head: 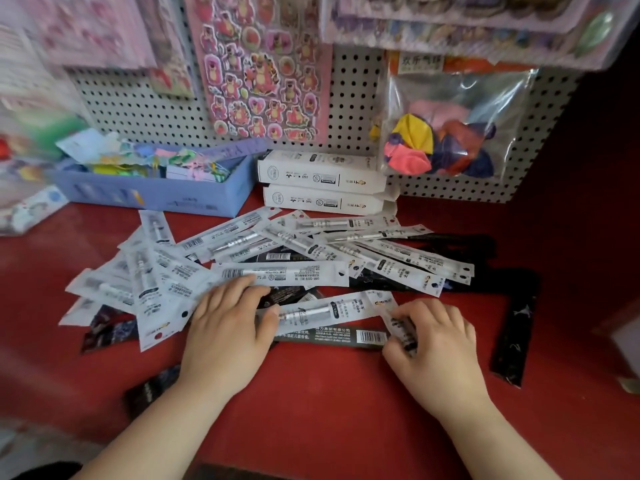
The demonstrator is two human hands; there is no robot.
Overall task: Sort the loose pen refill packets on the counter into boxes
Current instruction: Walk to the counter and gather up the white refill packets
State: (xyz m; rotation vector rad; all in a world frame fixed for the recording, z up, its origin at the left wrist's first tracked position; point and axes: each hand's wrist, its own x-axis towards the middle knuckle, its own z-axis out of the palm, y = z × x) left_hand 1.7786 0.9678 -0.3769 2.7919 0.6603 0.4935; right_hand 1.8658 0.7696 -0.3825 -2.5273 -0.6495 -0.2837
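One white packet [322, 311]; long axis left-right; left hand [227, 327] touching end

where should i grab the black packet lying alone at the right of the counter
Pinch the near short end of the black packet, coming from the front right. It lies flat and lengthwise away from you, clear of the pile, so that end is free. The right hand is closest, but it is pinching a white packet.
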